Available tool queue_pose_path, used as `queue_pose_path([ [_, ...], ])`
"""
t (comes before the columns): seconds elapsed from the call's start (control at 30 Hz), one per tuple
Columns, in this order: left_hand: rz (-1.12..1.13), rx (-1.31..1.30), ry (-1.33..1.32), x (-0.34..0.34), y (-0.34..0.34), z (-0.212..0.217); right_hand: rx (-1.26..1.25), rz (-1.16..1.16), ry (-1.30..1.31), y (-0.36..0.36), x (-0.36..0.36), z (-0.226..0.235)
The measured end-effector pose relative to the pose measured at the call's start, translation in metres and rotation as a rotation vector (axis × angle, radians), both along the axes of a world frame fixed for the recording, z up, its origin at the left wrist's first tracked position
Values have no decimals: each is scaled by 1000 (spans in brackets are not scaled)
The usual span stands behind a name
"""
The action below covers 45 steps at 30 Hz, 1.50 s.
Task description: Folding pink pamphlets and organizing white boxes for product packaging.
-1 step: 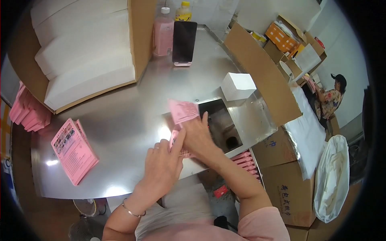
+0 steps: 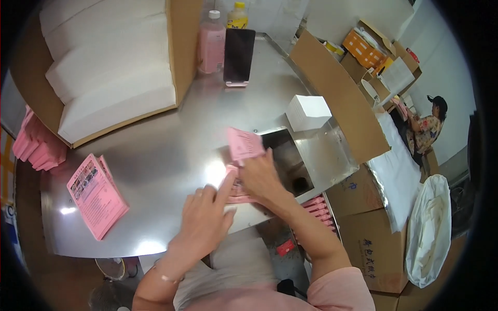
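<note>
A pink printed paper wrapper [image 2: 245, 144] stands raised at the table's middle, beside the dark rectangular opening. My right hand [image 2: 261, 178] is closed on it, thumb up toward the opening and the other fingers mostly hidden. More pink printed paper [image 2: 239, 197] lies flat between my hands. My left hand [image 2: 206, 215] rests at its left side, index finger stretched onto it and thumb apart. Further left lies a stack of pink printed wrappers [image 2: 97, 199]. White folded tissues [image 2: 307, 113] stand in a pile beyond the opening.
The opening [image 2: 287, 160] is cut into the metal table [image 2: 155, 155]. A carton of white tissues [image 2: 116, 106] stands back left, pink packets [image 2: 40, 142] beside it. Behind are a phone on a stand [image 2: 239, 57] and bottles [image 2: 211, 44]. Cardboard [image 2: 337, 93] borders the right; a person [image 2: 429, 127] sits beyond.
My right hand and the raised pink wrapper have shifted slightly right. My left hand has drawn back a little, its thumb now spread from the index finger.
</note>
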<state>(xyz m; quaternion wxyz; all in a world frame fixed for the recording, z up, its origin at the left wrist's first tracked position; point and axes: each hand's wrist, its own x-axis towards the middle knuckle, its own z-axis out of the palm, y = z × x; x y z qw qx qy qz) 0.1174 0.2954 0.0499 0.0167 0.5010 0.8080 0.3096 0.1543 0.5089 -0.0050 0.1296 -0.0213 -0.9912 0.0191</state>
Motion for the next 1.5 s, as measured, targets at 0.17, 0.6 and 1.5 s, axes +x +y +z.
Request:
queue_pose_path([
  [0.17,60,116,-128,-11,-58,-14,-407,-295,-127,63,40,3],
  [0.6,748,-265,302,-93,-202,-20,74,-437,428,141,14,36],
  [1.5,188,4,179,-6,-7,-29,-103,395,308,-48,54,16],
])
